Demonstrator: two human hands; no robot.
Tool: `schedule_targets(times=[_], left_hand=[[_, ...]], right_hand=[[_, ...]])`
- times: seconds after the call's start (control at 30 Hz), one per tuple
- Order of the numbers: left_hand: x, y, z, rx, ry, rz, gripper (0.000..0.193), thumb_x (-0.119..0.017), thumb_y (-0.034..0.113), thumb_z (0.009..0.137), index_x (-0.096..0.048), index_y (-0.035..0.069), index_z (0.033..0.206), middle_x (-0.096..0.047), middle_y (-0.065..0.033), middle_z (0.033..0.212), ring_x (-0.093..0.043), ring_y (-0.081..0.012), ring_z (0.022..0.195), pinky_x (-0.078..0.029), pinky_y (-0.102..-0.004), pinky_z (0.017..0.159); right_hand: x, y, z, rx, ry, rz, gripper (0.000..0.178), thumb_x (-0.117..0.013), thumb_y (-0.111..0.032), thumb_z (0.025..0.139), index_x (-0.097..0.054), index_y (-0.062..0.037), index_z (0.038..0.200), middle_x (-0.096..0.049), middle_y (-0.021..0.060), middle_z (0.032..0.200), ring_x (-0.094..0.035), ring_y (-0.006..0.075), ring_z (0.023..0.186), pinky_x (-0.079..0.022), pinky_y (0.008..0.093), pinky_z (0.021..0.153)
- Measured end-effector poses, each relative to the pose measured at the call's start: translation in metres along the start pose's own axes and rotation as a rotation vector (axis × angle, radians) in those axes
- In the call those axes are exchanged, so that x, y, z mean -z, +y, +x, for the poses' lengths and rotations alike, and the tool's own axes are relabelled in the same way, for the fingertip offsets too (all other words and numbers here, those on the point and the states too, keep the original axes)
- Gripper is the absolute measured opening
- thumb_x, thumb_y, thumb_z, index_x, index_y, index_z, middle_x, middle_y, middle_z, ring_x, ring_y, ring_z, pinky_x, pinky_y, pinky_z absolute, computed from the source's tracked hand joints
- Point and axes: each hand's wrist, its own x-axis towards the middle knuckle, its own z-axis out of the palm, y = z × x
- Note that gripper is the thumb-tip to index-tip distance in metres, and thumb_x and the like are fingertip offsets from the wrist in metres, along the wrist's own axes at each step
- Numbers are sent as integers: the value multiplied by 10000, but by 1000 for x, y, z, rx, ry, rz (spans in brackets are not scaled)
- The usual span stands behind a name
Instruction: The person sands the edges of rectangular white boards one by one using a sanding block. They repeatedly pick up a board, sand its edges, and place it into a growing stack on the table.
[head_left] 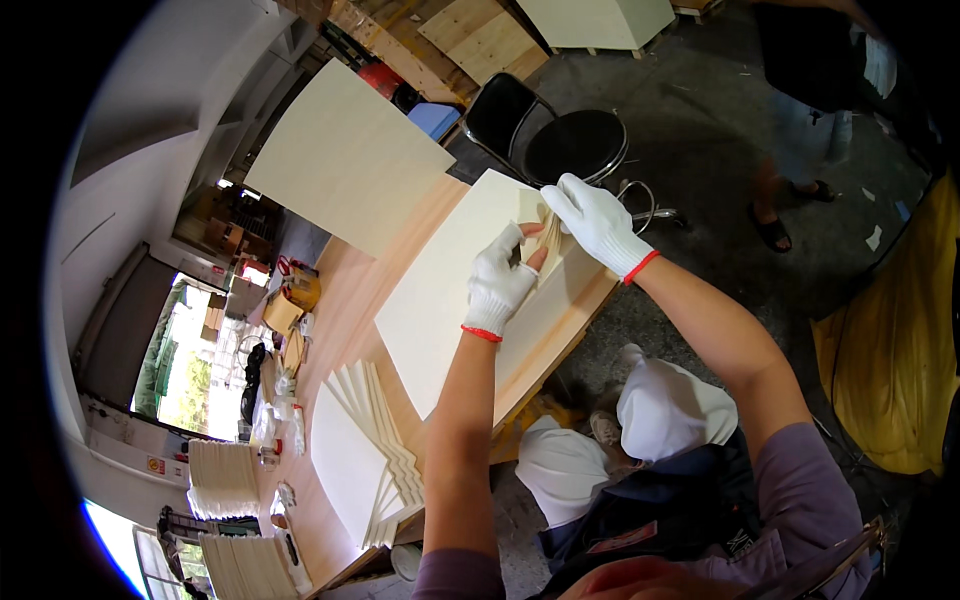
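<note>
A left hand [500,282] in a white knitted glove with a red cuff is seen at the centre of the frame, its thumb and index finger bare at the tips and spread apart in a V. A small bundle of thin, cream-coloured flexible sheets [551,238], slightly fanned, is met by these fingertips on its left side. A right hand [597,222], likewise gloved in white with a red cuff, is laid against the upper right of the bundle, its fingers held close together; whether the sheets are pinched by it cannot be told, since the thumb's contact is hidden.

The bundle is placed slightly above and right of the frame's centre, over a large, flat, cream-coloured rectangular sheet [425,325]. By this sheet, part of a pale brown wooden table [350,318] is covered. On the table, in the lower middle of the frame, a fanned stack of white and cream sheets [345,452] is set. Two further stacks of cream sheets are seen at the lower left, one [222,478] above the other [247,568] in the frame.

A broad cream panel [350,150] is shown at the upper left, overlapping the table's far end. A black round-seated chair with a metal frame [575,147] is seen at the top centre, and another person [812,120] in dark clothing at the upper right.
</note>
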Motion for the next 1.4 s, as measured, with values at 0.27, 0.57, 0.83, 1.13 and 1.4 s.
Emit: schedule_targets(times=[0.27, 0.57, 0.83, 1.13, 1.4], left_hand=[[4, 9, -4, -83, 72, 27, 302, -566, 129, 1044, -708, 136, 1311, -673, -91, 880, -630, -199, 756, -529, -321, 769], [4, 24, -4, 53, -41, 194, 361, -839, 193, 858, -723, 110, 1190, -739, -120, 1000, -707, -231, 870, -554, -339, 821], [8, 16, -5, 127, -60, 139, 445, -815, 157, 862, -720, 155, 1297, -733, -133, 1027, -708, -258, 865, -562, -339, 807], [4, 27, -13, -36, 49, 201, 498, -700, 123, 868, -682, 200, 1360, -730, -147, 1267, -729, -333, 1115, -587, -393, 952], [-3, 31, 14, 138, -33, 470, 378, -699, 256, 902, -688, 174, 1271, -731, -94, 1224, -703, -351, 1076, -576, -426, 909]], right_hand=[[-1, -4, -1, -4, -3, 23, 498, -479, -545, 1065, -576, -67, 960, -661, 164, 799, -662, 392, 801, -481, 494, 724], [-1, -3, -4, -30, -2, 68, 465, -486, -518, 1061, -587, -71, 986, -670, 160, 794, -670, 390, 817, -485, 498, 745], [36, 0, -5, -152, -141, 294, 583, -495, -588, 1011, -633, -36, 882, -655, 91, 727, -662, 246, 702, -506, 392, 702], [50, 3, -7, -49, -302, -467, 620, -545, -665, 928, -713, -70, 961, -734, 174, 877, -724, 362, 844, -541, 463, 756], [48, 12, -1, 340, -232, -629, 526, -566, -588, 973, -700, -80, 945, -694, 153, 815, -699, 353, 774, -546, 473, 704]])
